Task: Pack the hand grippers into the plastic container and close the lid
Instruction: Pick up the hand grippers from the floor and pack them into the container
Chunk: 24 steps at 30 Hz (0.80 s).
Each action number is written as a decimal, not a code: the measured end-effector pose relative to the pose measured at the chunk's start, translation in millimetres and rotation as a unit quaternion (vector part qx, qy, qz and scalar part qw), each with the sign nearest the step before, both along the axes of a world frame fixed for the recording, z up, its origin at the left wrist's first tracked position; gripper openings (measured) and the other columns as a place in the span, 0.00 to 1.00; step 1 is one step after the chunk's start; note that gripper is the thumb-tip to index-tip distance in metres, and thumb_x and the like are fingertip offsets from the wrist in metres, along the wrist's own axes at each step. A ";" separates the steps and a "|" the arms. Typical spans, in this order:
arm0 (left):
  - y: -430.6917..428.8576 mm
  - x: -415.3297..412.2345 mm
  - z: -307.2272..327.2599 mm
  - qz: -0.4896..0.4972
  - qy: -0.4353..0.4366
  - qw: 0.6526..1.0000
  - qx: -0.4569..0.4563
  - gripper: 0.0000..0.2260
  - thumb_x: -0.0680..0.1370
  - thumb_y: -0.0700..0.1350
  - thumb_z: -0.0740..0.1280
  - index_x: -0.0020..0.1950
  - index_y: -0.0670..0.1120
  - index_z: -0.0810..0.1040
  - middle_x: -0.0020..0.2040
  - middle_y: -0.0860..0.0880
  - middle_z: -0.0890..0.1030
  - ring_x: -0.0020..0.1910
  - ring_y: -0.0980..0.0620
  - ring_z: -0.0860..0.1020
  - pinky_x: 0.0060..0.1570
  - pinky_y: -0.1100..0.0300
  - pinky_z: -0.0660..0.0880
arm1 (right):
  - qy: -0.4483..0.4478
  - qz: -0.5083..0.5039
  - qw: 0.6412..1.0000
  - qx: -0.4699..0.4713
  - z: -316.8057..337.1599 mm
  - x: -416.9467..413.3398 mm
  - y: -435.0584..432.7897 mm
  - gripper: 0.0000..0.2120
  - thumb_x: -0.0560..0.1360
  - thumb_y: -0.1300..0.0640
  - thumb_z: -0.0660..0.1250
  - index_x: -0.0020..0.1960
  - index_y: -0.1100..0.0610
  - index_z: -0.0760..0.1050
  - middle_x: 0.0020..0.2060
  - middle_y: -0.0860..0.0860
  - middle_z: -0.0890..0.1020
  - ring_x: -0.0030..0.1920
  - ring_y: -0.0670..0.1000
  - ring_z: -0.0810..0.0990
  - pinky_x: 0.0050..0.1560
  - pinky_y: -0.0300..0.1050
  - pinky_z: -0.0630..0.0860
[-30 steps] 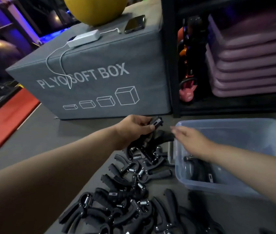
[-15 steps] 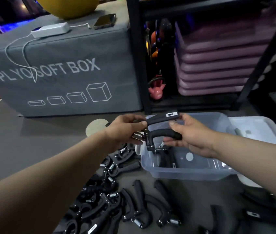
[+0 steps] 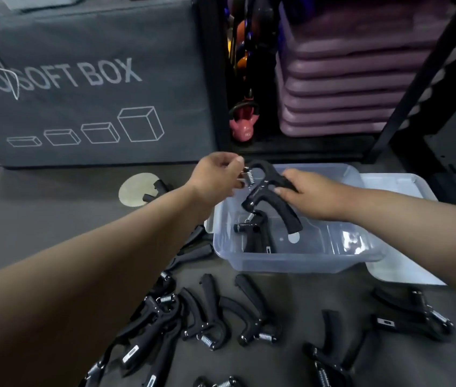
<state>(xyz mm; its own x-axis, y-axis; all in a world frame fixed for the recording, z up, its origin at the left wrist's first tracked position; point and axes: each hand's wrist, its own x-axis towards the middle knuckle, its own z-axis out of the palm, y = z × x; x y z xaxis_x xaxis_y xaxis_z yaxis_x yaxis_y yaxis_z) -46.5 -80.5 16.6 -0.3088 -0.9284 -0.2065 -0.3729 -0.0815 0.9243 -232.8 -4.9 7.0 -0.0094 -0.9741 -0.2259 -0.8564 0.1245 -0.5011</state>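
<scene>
Holding one hand gripper (image 3: 270, 196) over the far-left part of the clear plastic container (image 3: 299, 262): your left hand (image 3: 218, 177) pinches its spring end, and your right hand (image 3: 316, 196) is curled round the upper handle. Long axis runs far-left to near-right, with the free handle pointing down toward the opening. A packed gripper (image 3: 254, 233) lies directly below. The container's right half is open room, and your right hand is nearer it. The lid (image 3: 405, 275) lies off, just beside the container's right edge. Loose grippers (image 3: 221, 317) are spread over the near floor (image 3: 53, 219).
</scene>
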 end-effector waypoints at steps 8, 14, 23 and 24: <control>13.6 24.8 -65.3 -0.149 -0.310 0.922 -0.180 0.28 0.79 0.38 0.55 0.80 0.47 0.56 0.81 0.52 0.53 0.79 0.54 0.48 0.77 0.59 0.45 | -0.102 -0.227 0.935 0.253 -70.4 -24.4 7.2 0.08 0.77 0.68 0.52 0.45 0.63 0.69 0.34 0.59 0.71 0.26 0.52 0.69 0.28 0.42 0.68; 18.8 29.7 -88.3 -0.163 -0.311 0.911 -0.214 0.31 0.78 0.35 0.54 0.80 0.44 0.51 0.81 0.51 0.47 0.79 0.55 0.42 0.77 0.58 0.42 | -0.094 -0.266 0.933 0.222 -109.6 -14.8 -0.2 0.11 0.77 0.71 0.53 0.38 0.63 0.69 0.30 0.59 0.71 0.25 0.54 0.71 0.25 0.41 0.67; 22.4 34.1 -99.4 -0.141 -0.258 0.930 -0.222 0.32 0.77 0.34 0.53 0.81 0.46 0.49 0.81 0.56 0.46 0.78 0.60 0.40 0.77 0.61 0.42 | -0.055 -0.258 0.927 0.265 -140.0 -22.8 -9.7 0.08 0.78 0.69 0.56 0.42 0.66 0.71 0.35 0.63 0.76 0.31 0.57 0.76 0.30 0.45 0.71; 22.6 34.2 -99.8 -0.139 -0.256 0.931 -0.221 0.32 0.77 0.34 0.53 0.81 0.46 0.49 0.81 0.56 0.46 0.78 0.60 0.40 0.76 0.61 0.41 | -0.043 -0.248 0.930 0.267 -142.0 -22.1 -9.7 0.06 0.79 0.66 0.58 0.46 0.66 0.73 0.38 0.63 0.78 0.34 0.58 0.77 0.33 0.46 0.73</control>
